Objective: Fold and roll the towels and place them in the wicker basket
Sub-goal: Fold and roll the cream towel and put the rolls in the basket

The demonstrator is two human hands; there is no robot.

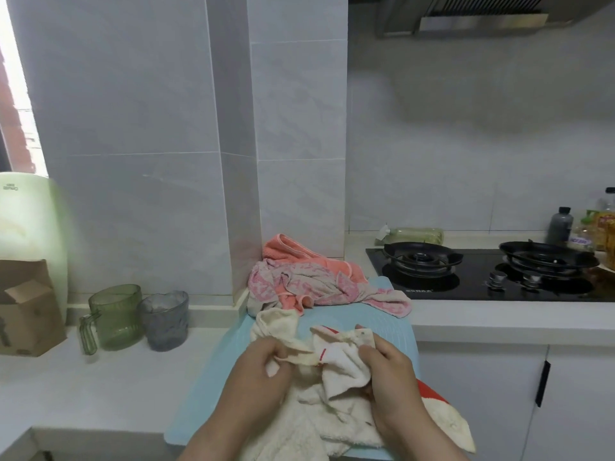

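1. My left hand [263, 367] and right hand [387, 371] both pinch the crumpled cream towel [332, 387] at lower centre, unfolded.
2. Pink towels [309, 277] wait heaped mid-frame; no basket in view.

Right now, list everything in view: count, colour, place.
mat: 1, light blue, on counter
cream towel: 1, cream with red, on mat
pink towels: 2, coral and patterned pink, heaped at mat's back
jug: 1, green, left on counter
cup: 1, grey, beside jug
box: 1, brown, far left
hob: 1, black, right
bottles: several, mixed, behind hob
hood: 1, steel, top right
hands: 2, left hand and right hand, gripping cream towel
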